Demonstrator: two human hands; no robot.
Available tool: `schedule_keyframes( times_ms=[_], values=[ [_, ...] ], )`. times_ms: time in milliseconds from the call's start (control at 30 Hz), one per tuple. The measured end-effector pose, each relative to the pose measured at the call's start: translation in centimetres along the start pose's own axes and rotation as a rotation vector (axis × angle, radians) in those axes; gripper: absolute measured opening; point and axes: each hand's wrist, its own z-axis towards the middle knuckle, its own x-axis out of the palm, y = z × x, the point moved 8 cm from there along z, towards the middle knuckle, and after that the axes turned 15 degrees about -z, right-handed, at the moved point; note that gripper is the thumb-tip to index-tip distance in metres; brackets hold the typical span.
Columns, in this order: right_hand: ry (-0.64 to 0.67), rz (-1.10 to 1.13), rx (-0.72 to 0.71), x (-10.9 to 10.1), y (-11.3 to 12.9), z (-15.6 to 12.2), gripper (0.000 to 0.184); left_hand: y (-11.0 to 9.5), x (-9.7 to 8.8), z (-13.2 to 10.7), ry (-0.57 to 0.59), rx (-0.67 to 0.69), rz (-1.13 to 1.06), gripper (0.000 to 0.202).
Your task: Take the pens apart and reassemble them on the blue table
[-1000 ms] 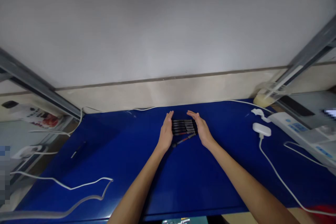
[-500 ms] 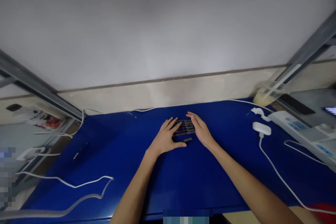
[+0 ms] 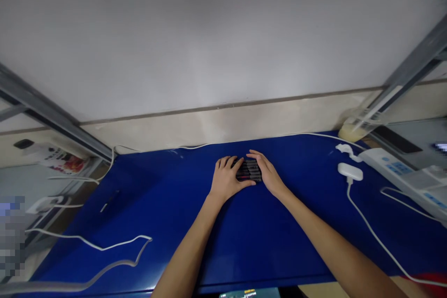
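Note:
A tight bunch of dark pens [image 3: 249,171] with red markings lies on the blue tabletop [image 3: 265,247]. My left hand [image 3: 227,179] presses on the bunch from the left, its fingers over the pens' left ends. My right hand [image 3: 267,174] closes against the right side, its fingers reaching over the far edge. The two hands nearly meet and hide the pens' ends.
A white cable [image 3: 370,228] runs from a white plug [image 3: 350,172] on the right. Another cable [image 3: 104,247] loops at the left. A white device [image 3: 398,172] sits beyond the right edge, and a clear plastic container [image 3: 359,125] stands at the back right.
Both hands have closed inward around the pens. The loose pen that lay in front of the row is no longer seen apart, and the pens sit more tightly together.

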Motion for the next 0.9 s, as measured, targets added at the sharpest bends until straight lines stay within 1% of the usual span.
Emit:
schedule_keyframes(
  times_ms=[100, 200, 300, 400, 467, 500, 567, 633, 700, 767, 900],
  values=[
    [0.028, 0.122, 0.063, 0.1, -0.7, 0.1, 0.052, 0.3, 0.7, 0.0, 0.016, -0.031, -0.015, 0.092],
    [0.045, 0.222, 0.103, 0.2, -1.1, 0.2, 0.055, 0.1, 1.4, 0.0, 0.049, -0.011, -0.018, 0.089],
    [0.046, 0.249, 0.100, 0.2, -1.3, 0.2, 0.055, 0.1, 1.8, 0.0, 0.062, -0.005, -0.018, 0.088],
    [0.024, 0.224, 0.068, -0.1, -1.1, 0.4, 0.052, 0.1, 1.8, 0.0, 0.063, -0.009, -0.025, 0.088],
    [0.017, 0.147, 0.044, -0.6, -0.9, 0.5, 0.049, 0.0, 1.3, -0.1, 0.041, -0.015, -0.023, 0.088],
    [0.025, 0.074, 0.016, -0.8, -0.5, 0.5, 0.046, -0.1, 1.0, -0.3, 0.026, -0.010, -0.020, 0.087],
    [0.058, -0.131, -0.093, -1.1, 0.7, 0.3, 0.039, -0.5, 0.1, -0.9, 0.002, 0.028, -0.013, 0.081],
    [0.091, -0.343, -0.241, -1.3, 2.2, -0.3, 0.032, -1.2, -0.6, -1.6, -0.001, 0.092, -0.012, 0.066],
    [0.095, -0.467, -0.338, -1.6, 3.3, -1.0, 0.027, -1.8, -1.0, -2.3, 0.008, 0.144, -0.018, 0.044],
    [0.078, -0.508, -0.368, -1.9, 3.9, -1.4, 0.025, -2.0, -1.2, -2.6, 0.016, 0.156, -0.031, 0.030],
    [0.070, -0.514, -0.360, -1.9, 3.8, -1.6, 0.025, -1.9, -0.8, -2.6, 0.031, 0.130, -0.051, 0.026]
  ],
)
